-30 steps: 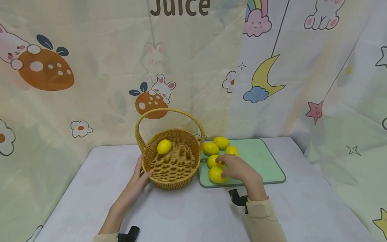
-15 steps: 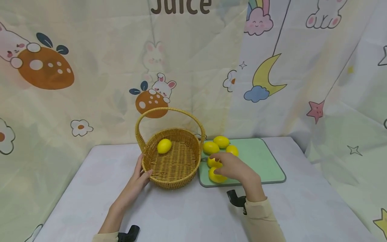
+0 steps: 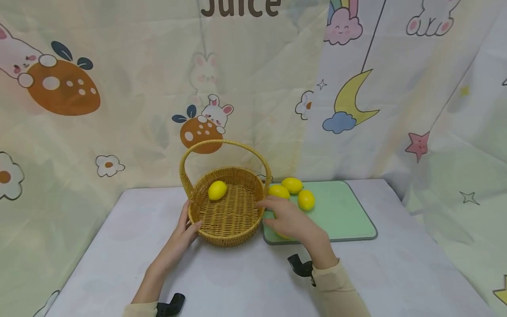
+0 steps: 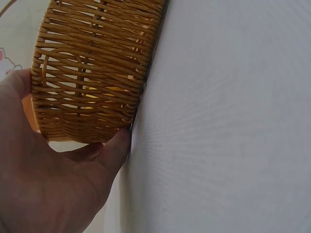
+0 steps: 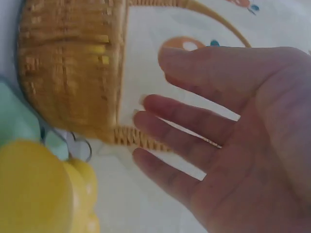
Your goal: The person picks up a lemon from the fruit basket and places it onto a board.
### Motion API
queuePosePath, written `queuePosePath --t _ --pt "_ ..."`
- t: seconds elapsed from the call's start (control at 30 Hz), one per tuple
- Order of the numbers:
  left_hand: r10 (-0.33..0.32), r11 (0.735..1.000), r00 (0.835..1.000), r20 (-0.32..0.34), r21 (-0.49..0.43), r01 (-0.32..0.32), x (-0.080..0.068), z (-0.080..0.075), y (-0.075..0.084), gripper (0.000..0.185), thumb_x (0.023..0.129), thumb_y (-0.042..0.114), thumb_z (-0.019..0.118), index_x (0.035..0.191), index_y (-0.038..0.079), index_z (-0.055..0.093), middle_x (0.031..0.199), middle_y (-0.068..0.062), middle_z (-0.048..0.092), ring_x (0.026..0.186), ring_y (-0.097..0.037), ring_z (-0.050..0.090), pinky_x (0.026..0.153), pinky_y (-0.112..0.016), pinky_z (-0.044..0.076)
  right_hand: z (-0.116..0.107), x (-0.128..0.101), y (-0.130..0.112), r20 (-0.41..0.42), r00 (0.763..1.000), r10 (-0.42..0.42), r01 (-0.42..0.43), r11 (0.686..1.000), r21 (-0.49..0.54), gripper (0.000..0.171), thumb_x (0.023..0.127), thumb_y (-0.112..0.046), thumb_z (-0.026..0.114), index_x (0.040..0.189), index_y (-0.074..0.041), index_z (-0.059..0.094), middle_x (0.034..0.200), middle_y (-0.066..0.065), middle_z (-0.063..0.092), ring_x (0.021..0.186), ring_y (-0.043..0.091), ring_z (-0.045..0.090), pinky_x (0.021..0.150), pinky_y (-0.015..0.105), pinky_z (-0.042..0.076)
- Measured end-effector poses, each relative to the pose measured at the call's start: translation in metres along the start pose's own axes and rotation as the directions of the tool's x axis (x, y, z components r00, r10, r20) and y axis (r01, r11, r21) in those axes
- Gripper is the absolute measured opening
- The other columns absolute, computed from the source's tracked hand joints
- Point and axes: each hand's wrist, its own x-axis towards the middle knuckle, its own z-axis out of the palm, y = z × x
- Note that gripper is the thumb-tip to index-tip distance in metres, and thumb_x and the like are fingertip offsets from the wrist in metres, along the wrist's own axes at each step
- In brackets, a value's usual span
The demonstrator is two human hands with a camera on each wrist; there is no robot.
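Note:
A woven wicker basket (image 3: 226,240) with a tall arched handle stands on the table, one lemon (image 3: 217,190) lying inside at its back left. My left hand (image 3: 178,244) grips the basket's left side, thumb and fingers spanning its wall from rim to bottom in the left wrist view. Over the board, close to the basket's right rim, hovers my right hand (image 3: 295,223). Its fingers are spread and hold nothing in the right wrist view. Several lemons (image 3: 306,200) lie on a green cutting board (image 3: 342,213); the nearer ones are mostly hidden beneath the right hand.
The white-covered table (image 3: 245,281) extends in front of the basket and board. Behind it hangs a printed cloth backdrop (image 3: 261,97), which the basket and board stand close to. A black wrist mount (image 3: 301,266) sticks out from the right sleeve.
My right hand has moved left, from above the near lemons toward the basket's right rim. The left hand keeps its hold, and the head view has shifted slightly.

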Motion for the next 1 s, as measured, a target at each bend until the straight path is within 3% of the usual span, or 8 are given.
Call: queuePosePath --t 0.37,0.63,1.0 --pt "-0.005 1.000 1.000 -0.002 0.005 0.005 0.001 0.002 0.001 0.074 0.104 0.044 0.046 0.152 0.054 -0.010 0.168 -0.006 -0.004 0.154 -0.036 0.013 0.118 -0.050 0.032 0.019 0.026 -0.008 0.072 0.991 -0.113 0.115 0.993 -0.025 0.045 0.094 -0.012 0.064 0.138 -0.018 0.059 0.149 0.002 0.048 0.133 0.020 0.052 0.109 0.038 0.049" --pt "-0.005 1.000 1.000 -0.001 -0.003 0.005 0.001 0.001 0.001 0.074 0.104 0.043 0.046 0.151 0.056 -0.010 0.168 -0.006 -0.003 0.154 -0.035 0.014 0.118 -0.050 0.033 0.015 0.056 -0.015 0.170 0.980 -0.108 0.119 0.991 -0.058 0.050 0.094 -0.012 0.064 0.143 -0.018 0.054 0.153 0.004 0.045 0.136 0.021 0.049 0.112 0.040 0.046" --pt "-0.004 1.000 1.000 0.005 -0.026 0.004 0.002 -0.001 -0.001 0.074 0.104 0.042 0.046 0.152 0.055 -0.009 0.168 -0.006 -0.002 0.154 -0.035 0.014 0.119 -0.049 0.032 0.023 0.097 -0.025 0.239 0.965 -0.106 0.124 0.990 -0.063 0.052 0.094 -0.011 0.063 0.145 -0.015 0.052 0.153 0.004 0.046 0.142 0.022 0.043 0.117 0.041 0.041"
